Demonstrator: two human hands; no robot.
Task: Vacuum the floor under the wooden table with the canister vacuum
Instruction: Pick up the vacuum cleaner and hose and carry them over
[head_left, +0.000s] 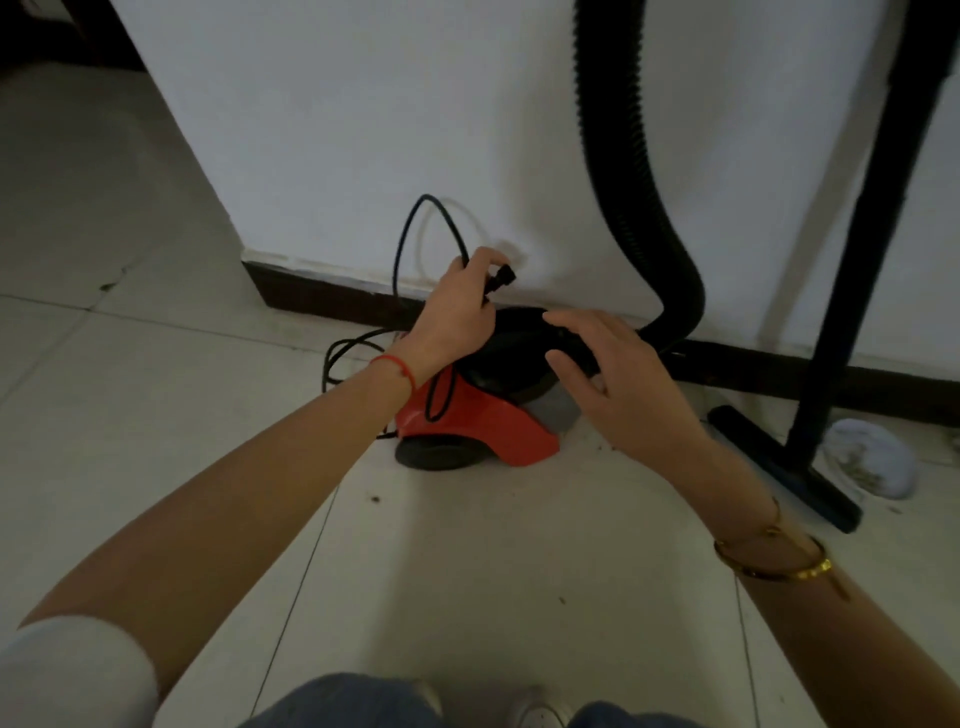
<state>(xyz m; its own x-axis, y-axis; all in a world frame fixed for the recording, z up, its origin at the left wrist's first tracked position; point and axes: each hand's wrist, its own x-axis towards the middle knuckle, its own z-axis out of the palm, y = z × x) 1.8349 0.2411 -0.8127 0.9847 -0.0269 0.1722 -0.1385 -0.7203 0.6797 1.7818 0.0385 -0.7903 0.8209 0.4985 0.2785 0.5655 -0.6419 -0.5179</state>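
Note:
A red and black canister vacuum (483, 421) sits on the tiled floor against the white wall. Its ribbed black hose (618, 171) rises from the top and loops up out of view. My left hand (457, 312) is shut on the black power cord (405, 244) near its plug (501, 278), just above the canister. The cord loops up the wall and down to the floor. My right hand (618, 379) hovers open over the canister's black top, fingers spread. The black wand (872, 218) leans on the wall at right, its floor nozzle (779, 462) resting on the tiles.
A white crumpled cloth or bag (867, 457) lies beside the nozzle. A dark baseboard (322, 296) runs along the wall, which ends in a corner at left. Small bits of dirt (375, 499) dot the pale tiles. My legs and shoe (535, 712) show at the bottom.

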